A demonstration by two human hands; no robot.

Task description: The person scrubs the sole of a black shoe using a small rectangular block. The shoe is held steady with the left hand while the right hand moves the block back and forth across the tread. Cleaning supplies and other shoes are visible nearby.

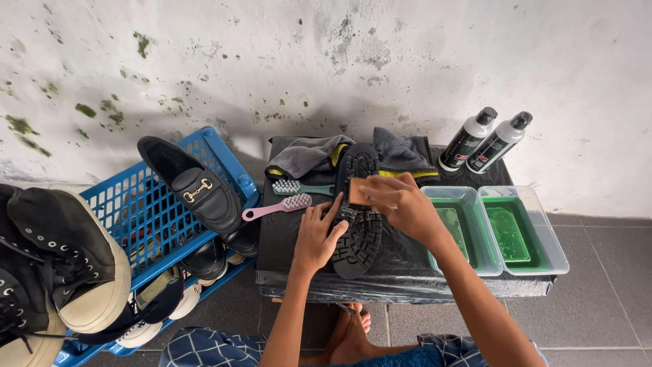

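Black shoe (358,216) lying sole-up on the black-covered table (407,272), long axis running nearly straight away from the body, toe end toward the wall, heel end nearest. Left hand (318,236) spread flat against its near left side, steadying it. Right hand (401,204) curled around a brown brush (358,192) pressed on the sole's middle. Pink brush (278,206) and green brush (299,187) just left; two green-filled tubs (499,231) right.

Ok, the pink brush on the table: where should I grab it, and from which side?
Probably by the pink brush's bare handle, coming from the left. The handle points left and lies free, while the bristle head sits close to the left hand and the shoe.
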